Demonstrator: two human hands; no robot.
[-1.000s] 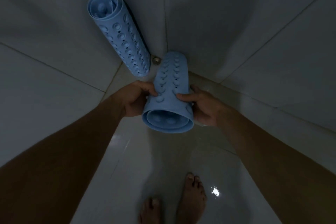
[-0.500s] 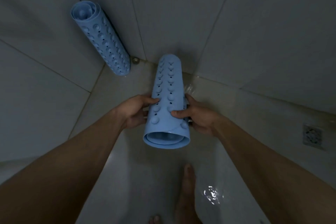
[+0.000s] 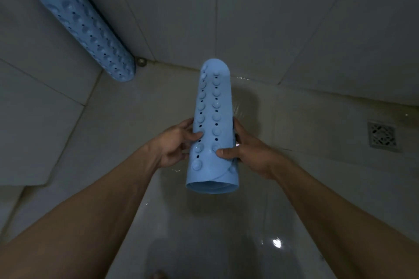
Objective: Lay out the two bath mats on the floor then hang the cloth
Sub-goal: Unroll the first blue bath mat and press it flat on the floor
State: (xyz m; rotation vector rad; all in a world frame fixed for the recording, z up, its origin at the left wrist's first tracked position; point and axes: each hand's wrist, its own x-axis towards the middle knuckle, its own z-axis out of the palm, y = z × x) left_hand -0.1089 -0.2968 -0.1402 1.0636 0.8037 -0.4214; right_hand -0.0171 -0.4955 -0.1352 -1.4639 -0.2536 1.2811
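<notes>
I hold a rolled blue bath mat (image 3: 214, 106) with suction cups upright in front of me, above the wet floor. My left hand (image 3: 175, 142) grips its left side and my right hand (image 3: 243, 148) grips its right side, both near the lower half of the roll. A second rolled blue bath mat (image 3: 88, 29) leans in the corner at the upper left, its lower end on the floor. No cloth is in view.
Grey tiled walls (image 3: 272, 18) meet in a corner ahead. A square floor drain (image 3: 382, 135) sits at the right. A small round metal fitting (image 3: 141, 62) lies by the corner. The floor (image 3: 204, 233) is wet and glossy; a toe shows at the bottom edge.
The view has swung right and the held roll has risen and tipped more upright. The corner mat has drifted to the upper left. My feet have almost left the frame.
</notes>
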